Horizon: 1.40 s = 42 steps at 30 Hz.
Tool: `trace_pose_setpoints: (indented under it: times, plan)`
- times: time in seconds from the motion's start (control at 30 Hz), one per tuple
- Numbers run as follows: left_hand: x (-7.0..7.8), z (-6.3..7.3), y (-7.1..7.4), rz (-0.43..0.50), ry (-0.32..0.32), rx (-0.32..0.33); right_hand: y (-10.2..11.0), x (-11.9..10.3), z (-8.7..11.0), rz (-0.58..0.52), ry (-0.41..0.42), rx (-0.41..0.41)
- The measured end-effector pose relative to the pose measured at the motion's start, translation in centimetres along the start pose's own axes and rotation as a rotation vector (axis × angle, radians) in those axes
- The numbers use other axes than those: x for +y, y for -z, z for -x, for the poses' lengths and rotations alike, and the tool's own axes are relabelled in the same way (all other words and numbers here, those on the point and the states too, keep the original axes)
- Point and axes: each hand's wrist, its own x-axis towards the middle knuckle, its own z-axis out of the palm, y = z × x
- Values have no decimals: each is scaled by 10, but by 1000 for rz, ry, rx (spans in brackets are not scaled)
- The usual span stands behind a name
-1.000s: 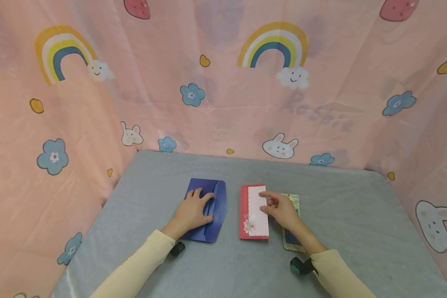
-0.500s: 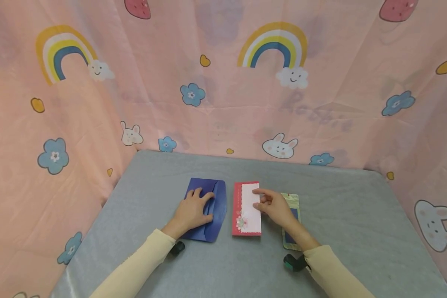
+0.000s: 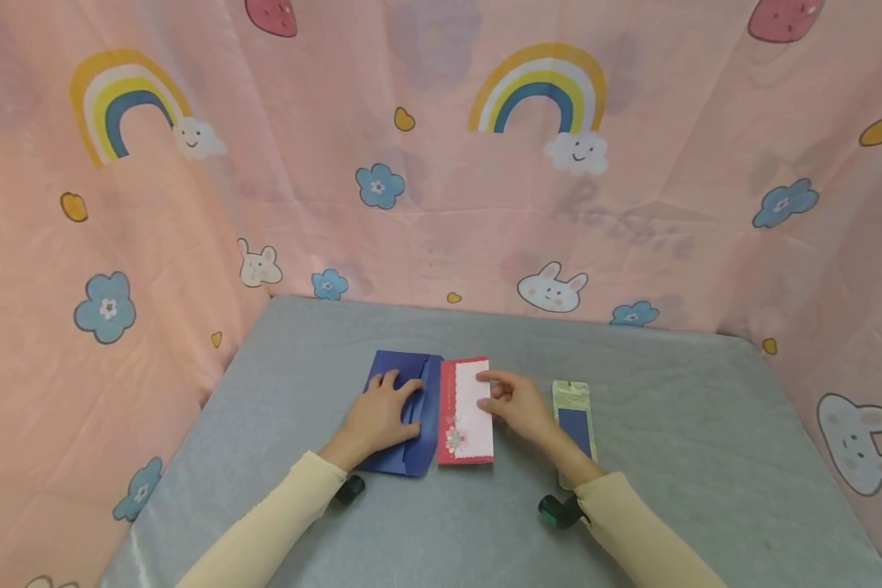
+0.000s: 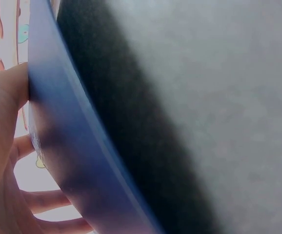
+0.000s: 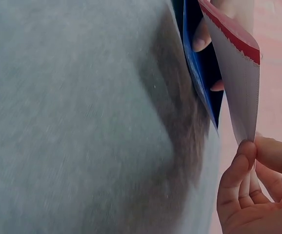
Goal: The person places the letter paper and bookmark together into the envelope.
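A grey table (image 3: 456, 531) bears the blue envelope (image 3: 429, 412). Just right of the envelope is the red-and-white card (image 3: 470, 416); well right of it, a slimmer green-gold packet (image 3: 574, 426). The left hand (image 3: 380, 415) rests spread on the envelope; the right hand (image 3: 520, 406) pinches the card.

A light grey, fabric-like surface (image 3: 676, 408) with slightly rounded far corners spreads below a creased, pale pink cloth curtain (image 3: 301, 163), which hangs along its back and both sides. On the surface, toward the right, lies a narrow, rectangular yellow-green packet (image 3: 575, 425) with a dark blue panel, its lower end partly hidden. The curtain is printed with a yellow, white and blue rainbow (image 3: 131, 82) at left, a matching rainbow near centre, smiling white clouds (image 3: 579, 153), blue five-petalled flowers (image 3: 380, 186), small mustard-yellow hearts (image 3: 404, 119), white rabbit heads (image 3: 554, 290) and cropped red strawberries (image 3: 786, 18).
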Motion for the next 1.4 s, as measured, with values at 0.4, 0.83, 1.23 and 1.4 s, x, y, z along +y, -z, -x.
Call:
trace_pose_setpoints:
  times: [0.4, 0.83, 1.23, 1.4]
  plan:
    - [0, -1, -1, -2, 6, -20, -22, -1, -11, -11, -20, 1]
    - [0, 0, -2, 10, 6, -8, -33, 1, -14, 28, -32, 19]
    - [2, 1, -1, 22, 14, 42, -39, -3, -15, 83, 9, 32]
    - [2, 1, -1, 24, 16, 35, -41, -7, -15, 106, 17, 38]
